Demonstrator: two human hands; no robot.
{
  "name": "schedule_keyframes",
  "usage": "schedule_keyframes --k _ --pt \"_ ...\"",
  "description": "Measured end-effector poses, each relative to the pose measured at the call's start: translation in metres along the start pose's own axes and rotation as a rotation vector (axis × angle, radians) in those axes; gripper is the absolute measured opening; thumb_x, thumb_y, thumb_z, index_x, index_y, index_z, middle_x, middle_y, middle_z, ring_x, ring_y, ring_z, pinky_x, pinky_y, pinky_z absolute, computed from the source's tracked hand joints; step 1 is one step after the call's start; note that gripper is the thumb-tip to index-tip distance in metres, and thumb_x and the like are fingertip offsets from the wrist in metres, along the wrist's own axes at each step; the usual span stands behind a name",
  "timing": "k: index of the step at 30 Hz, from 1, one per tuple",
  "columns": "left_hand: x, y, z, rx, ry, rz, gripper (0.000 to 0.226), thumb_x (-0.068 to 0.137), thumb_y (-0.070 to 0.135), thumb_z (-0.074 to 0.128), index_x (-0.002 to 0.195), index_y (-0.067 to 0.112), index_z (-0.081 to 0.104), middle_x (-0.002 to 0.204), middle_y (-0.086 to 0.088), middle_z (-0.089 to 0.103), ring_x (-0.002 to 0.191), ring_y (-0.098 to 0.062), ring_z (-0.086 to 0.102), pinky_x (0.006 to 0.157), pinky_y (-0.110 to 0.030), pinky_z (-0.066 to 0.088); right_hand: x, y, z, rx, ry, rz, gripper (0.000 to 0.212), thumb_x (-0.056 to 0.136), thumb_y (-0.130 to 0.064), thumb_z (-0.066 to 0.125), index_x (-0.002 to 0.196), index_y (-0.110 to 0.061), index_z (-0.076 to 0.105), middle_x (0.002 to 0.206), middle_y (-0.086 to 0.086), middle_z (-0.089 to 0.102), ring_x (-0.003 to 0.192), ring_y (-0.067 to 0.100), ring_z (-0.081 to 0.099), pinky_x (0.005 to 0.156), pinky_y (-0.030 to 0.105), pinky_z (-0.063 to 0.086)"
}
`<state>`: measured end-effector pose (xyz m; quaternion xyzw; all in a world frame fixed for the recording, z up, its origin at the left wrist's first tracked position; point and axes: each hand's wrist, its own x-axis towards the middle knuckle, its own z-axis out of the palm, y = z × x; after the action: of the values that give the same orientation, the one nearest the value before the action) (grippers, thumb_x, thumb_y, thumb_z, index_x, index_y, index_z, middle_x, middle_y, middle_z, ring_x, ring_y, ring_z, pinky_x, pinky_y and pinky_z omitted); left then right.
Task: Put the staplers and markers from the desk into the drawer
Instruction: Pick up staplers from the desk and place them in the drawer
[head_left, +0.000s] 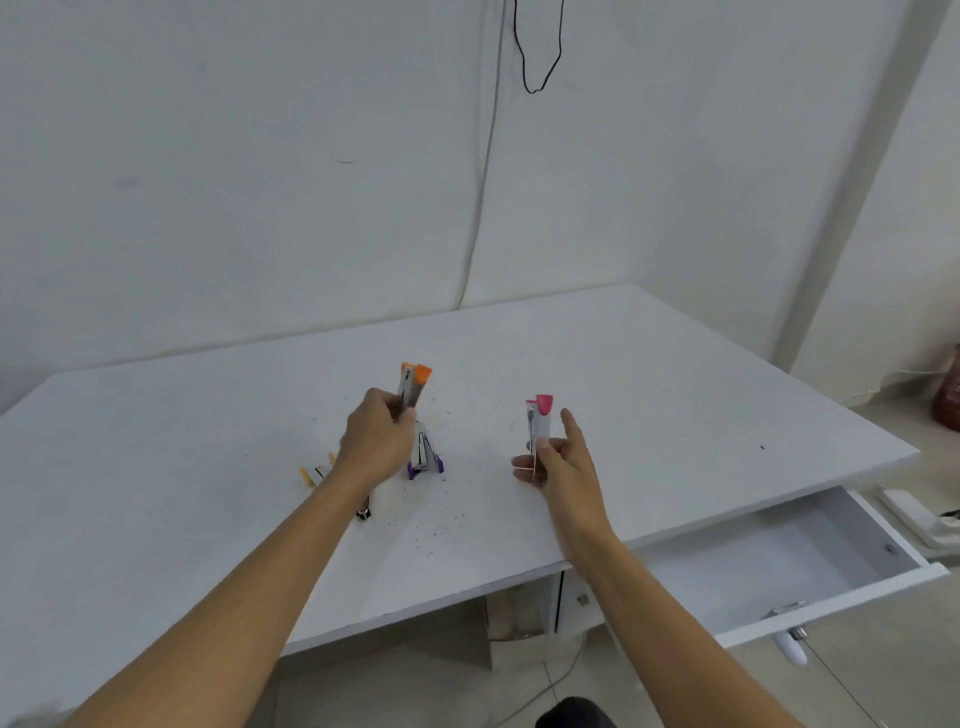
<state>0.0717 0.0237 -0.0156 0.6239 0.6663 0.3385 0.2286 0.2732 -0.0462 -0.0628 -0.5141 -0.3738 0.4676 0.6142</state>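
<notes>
My left hand (375, 440) is closed around an orange-tipped stapler (414, 387), held upright above the white desk (649, 395). My right hand (558, 460) grips a pink-tipped stapler (539, 423), also upright, with the index finger stretched out. A purple stapler (425, 457) lies on the desk just right of my left hand. Yellow-capped markers (311, 474) lie left of my left wrist, partly hidden by the arm. A dark marker end (363, 512) shows under my left forearm. The white drawer (779, 566) stands pulled out at the lower right, with nothing visible inside.
Dark specks are scattered on the desk near the purple stapler. A black cable (540, 62) hangs on the wall behind. A red bag (948, 395) sits on the floor at the far right. The drawer front has a metal handle (787, 610).
</notes>
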Motion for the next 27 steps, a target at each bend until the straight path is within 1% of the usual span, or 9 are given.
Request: schedule_keyframes --k 2,5,7,10,12,14,17,22,27 --pt "-0.030 0.018 0.008 -0.169 -0.053 0.043 0.011 0.095 0.029 0.055 0.103 0.022 0.051 0.104 0.000 0.065 0.085 -0.013 0.062 0.070 -0.033 0.050 -0.014 -0.002 -0.016 0.262 -0.001 0.092 0.047 0.104 -0.010 0.043 0.150 -0.014 0.035 0.113 0.016 0.063 0.091 0.023 0.073 0.087 0.036 0.058" --pt "-0.079 0.043 0.029 -0.327 -0.233 0.067 0.002 0.097 0.025 0.053 0.096 0.025 0.052 0.096 0.005 0.071 0.082 -0.008 0.070 0.078 -0.033 0.052 -0.038 -0.002 -0.052 0.579 -0.011 0.198 0.033 0.103 -0.005 0.042 0.134 0.001 0.051 0.120 0.018 0.061 0.099 0.027 0.074 0.080 0.033 0.060" --pt "-0.111 0.059 0.046 -0.401 -0.425 0.071 0.006 0.098 0.027 0.048 0.099 0.023 0.052 0.091 0.005 0.072 0.071 -0.001 0.070 0.071 -0.026 0.050 -0.053 -0.004 -0.084 0.645 -0.024 0.222 0.032 0.102 -0.005 0.042 0.131 -0.002 0.054 0.121 0.018 0.063 0.108 0.031 0.070 0.087 0.039 0.058" --pt "-0.149 0.077 0.078 -0.330 -0.648 0.166 0.014 0.097 0.037 0.043 0.099 0.025 0.051 0.079 0.003 0.061 0.060 -0.007 0.058 0.058 -0.025 0.046 -0.067 -0.016 -0.133 0.585 0.003 0.176 0.030 0.098 -0.004 0.048 0.126 -0.004 0.058 0.111 0.017 0.070 0.111 0.033 0.068 0.093 0.045 0.052" --pt "-0.167 0.083 0.104 -0.115 -0.746 0.280 0.020 0.098 0.043 0.037 0.101 0.027 0.047 0.077 0.003 0.056 0.061 -0.010 0.051 0.055 -0.029 0.040 -0.073 -0.028 -0.165 0.296 0.036 0.147 0.030 0.095 -0.001 0.053 0.123 -0.006 0.062 0.105 0.013 0.073 0.105 0.030 0.071 0.089 0.043 0.053" --pt "-0.180 0.082 0.126 0.055 -0.785 0.349 0.024 0.101 0.041 0.033 0.109 0.023 0.046 0.083 0.000 0.056 0.064 -0.013 0.051 0.055 -0.032 0.038 -0.076 -0.037 -0.190 -0.269 0.026 0.154 0.028 0.094 -0.001 0.056 0.116 -0.014 0.067 0.099 0.009 0.073 0.093 0.022 0.073 0.084 0.040 0.056" --pt "-0.198 0.082 0.161 0.267 -0.639 0.485 0.026 0.100 0.031 0.035 0.117 0.017 0.048 0.100 -0.006 0.060 0.078 -0.022 0.058 0.065 -0.038 0.044 -0.077 -0.044 -0.222 -0.934 -0.035 0.198 0.024 0.090 -0.006 0.057 0.100 -0.024 0.070 0.084 0.004 0.070 0.074 0.017 0.066 0.066 0.030 0.050" --pt "-0.197 0.081 0.202 0.539 -0.431 0.539 0.045 0.084 0.013 0.053 0.129 0.009 0.045 0.110 -0.009 0.063 0.096 -0.027 0.061 0.087 -0.039 0.040 -0.055 -0.028 -0.228 -1.518 0.052 0.159 0.020 0.088 -0.011 0.044 0.087 -0.020 0.062 0.087 0.000 0.061 0.079 0.020 0.058 0.075 0.037 0.038" --pt "-0.179 0.087 0.226 0.721 -0.362 0.468 0.049 0.079 0.014 0.062 0.127 0.009 0.050 0.112 -0.009 0.067 0.106 -0.026 0.060 0.090 -0.034 0.038 -0.031 0.001 -0.205 -1.667 0.095 0.137 0.021 0.092 -0.015 0.043 0.071 -0.019 0.047 0.083 0.001 0.057 0.081 0.024 0.052 0.081 0.039 0.034"
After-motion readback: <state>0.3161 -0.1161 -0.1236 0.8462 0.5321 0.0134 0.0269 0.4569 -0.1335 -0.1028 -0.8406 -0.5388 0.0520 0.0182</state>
